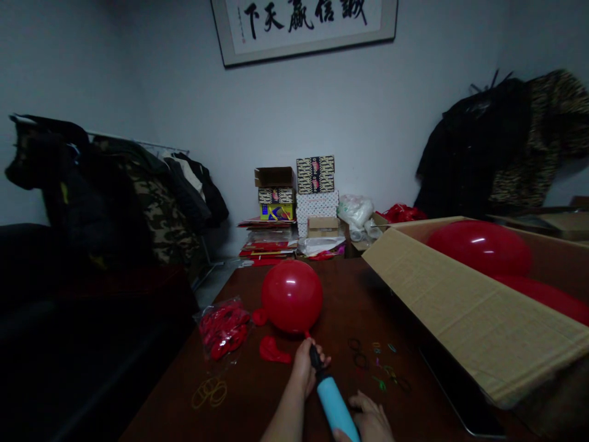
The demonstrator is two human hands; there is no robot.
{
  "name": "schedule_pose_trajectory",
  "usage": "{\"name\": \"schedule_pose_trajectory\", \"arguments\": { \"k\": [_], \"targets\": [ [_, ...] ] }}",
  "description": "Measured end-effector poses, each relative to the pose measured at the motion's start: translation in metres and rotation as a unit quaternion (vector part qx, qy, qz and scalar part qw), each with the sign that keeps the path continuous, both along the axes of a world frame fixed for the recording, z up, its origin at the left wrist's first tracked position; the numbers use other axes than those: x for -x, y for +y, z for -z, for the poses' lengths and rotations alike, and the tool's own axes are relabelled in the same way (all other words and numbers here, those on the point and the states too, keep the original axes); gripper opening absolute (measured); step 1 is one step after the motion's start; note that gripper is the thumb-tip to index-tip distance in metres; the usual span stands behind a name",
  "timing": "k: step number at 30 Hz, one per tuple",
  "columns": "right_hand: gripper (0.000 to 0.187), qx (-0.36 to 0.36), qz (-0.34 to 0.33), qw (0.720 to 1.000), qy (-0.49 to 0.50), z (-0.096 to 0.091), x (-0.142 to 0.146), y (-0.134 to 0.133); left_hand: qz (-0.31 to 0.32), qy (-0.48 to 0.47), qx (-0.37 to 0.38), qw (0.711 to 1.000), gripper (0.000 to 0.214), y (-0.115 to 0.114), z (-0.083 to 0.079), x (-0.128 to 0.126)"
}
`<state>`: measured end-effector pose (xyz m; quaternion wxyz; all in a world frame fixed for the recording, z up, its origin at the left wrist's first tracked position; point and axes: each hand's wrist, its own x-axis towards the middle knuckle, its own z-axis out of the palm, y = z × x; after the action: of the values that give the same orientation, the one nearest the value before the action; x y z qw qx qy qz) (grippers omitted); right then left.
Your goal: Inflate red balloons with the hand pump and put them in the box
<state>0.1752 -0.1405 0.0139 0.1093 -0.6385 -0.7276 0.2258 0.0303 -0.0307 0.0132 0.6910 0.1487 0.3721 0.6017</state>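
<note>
A large open cardboard box lies tipped on the dark wooden table, with red balloons inside. A plastic bag of limp red balloons sits near yellow rubber bands. Small boxes are stacked against the wall beneath framed calligraphy. Coats hang at the left.

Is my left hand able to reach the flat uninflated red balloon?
Probably yes: the uninflated red balloon lies beside the left hand, nothing between, but that hand grips the pump's black nozzle.

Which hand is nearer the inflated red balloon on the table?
Left. The left hand grips the pump nozzle just below the red balloon; the right hand sits farther back at the pump barrel.
</note>
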Motion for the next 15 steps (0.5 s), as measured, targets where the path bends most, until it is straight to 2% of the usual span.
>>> {"name": "schedule_pose_trajectory", "arguments": {
  "k": [3,7,10,15],
  "targets": [
    [0.048,-0.037,0.009,0.999,0.019,-0.006,0.010,0.009,-0.009,-0.041,0.016,0.999,0.012,0.000,-0.002,0.010],
    [0.048,-0.044,-0.006,0.998,0.054,0.003,0.016,0.014,-0.042,-0.081,0.035,0.995,0.005,0.004,0.001,0.020],
    [0.049,-0.043,-0.028,0.995,0.081,0.012,0.014,0.014,-0.042,-0.080,0.048,0.995,0.004,0.006,0.004,0.019],
    [0.046,-0.048,-0.015,0.995,0.086,0.014,0.008,0.011,-0.057,-0.050,0.045,0.996,0.010,0.008,0.001,0.013]
  ]
}}
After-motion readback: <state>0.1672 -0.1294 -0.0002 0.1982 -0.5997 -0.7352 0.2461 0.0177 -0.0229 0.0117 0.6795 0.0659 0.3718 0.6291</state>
